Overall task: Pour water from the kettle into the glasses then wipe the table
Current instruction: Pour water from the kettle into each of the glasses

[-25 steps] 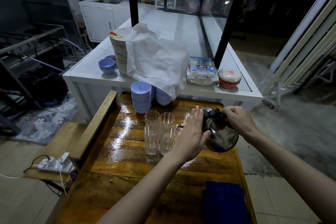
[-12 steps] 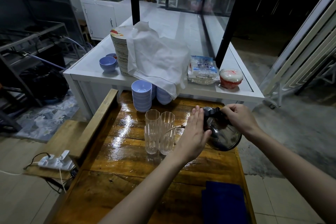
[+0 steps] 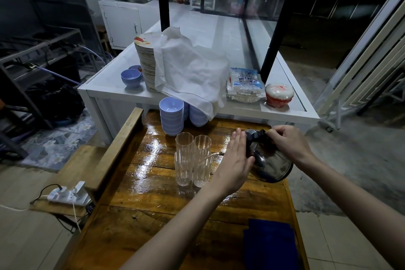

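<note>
A dark shiny kettle (image 3: 270, 163) is tilted to the left above the wet wooden table (image 3: 166, 199). Its thin spout reaches over a cluster of several clear ribbed glasses (image 3: 192, 160), towards the front right glass. My right hand (image 3: 289, 142) grips the kettle's black handle at the top. My left hand (image 3: 235, 163) lies flat against the kettle's left side, fingers straight and together. A folded dark blue cloth (image 3: 270, 245) lies at the table's near right corner.
Stacks of lilac bowls (image 3: 172, 116) stand at the table's far edge, just behind the glasses. A white counter (image 3: 241, 108) beyond holds a plate stack under a white cloth, packets and more bowls. A power strip (image 3: 68, 194) sits on a low bench on the left.
The kettle has tipped slightly further and shifted a little to the right with both hands. The glasses have not moved.
</note>
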A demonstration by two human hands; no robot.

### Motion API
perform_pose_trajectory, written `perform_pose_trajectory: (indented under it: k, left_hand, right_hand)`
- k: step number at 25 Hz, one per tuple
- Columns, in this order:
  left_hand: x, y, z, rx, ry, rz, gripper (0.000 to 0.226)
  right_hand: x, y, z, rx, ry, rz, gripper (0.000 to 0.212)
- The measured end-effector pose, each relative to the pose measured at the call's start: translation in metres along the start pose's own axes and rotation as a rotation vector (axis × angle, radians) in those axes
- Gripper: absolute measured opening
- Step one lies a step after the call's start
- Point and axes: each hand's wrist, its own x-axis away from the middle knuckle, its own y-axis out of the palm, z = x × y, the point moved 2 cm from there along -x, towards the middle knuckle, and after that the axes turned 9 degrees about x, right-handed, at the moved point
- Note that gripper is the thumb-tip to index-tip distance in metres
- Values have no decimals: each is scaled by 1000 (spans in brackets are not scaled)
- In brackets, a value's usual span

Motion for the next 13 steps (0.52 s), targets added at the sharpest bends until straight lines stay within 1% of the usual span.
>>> perform_pose_trajectory:
  k: [6,13]
  left_hand:
    - [0,0,0,11,7,5,66]
    - [-2,1,-2,12,8,6,67]
  right_hand:
    - [0,-2,-2,23,-5,21,31]
    - [1,-1,-4,18,11,54,34]
